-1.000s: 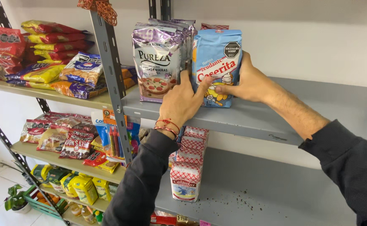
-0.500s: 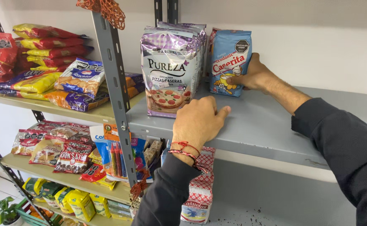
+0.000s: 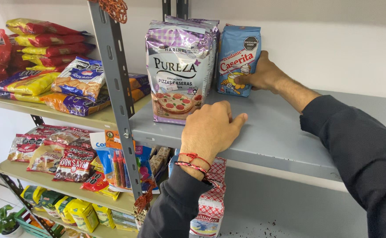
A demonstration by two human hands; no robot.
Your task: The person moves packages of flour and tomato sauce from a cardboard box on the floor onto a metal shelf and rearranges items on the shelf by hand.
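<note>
Head view: the right hand [image 3: 263, 75] stays clamped around the blue paper packet [image 3: 238, 59], now pushed back upright. The left hand [image 3: 210, 130] has dropped off the purple foil flour bag [image 3: 178, 70], resting empty, fingers curled, on the grey metal shelf [image 3: 272, 136].

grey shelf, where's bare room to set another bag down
The grey metal shelf lies bare to the right of the blue paper bag, behind the right hand and forearm. It is crowded at the left end: silver-purple flour bags stand there, with the left hand resting just before them.
</note>
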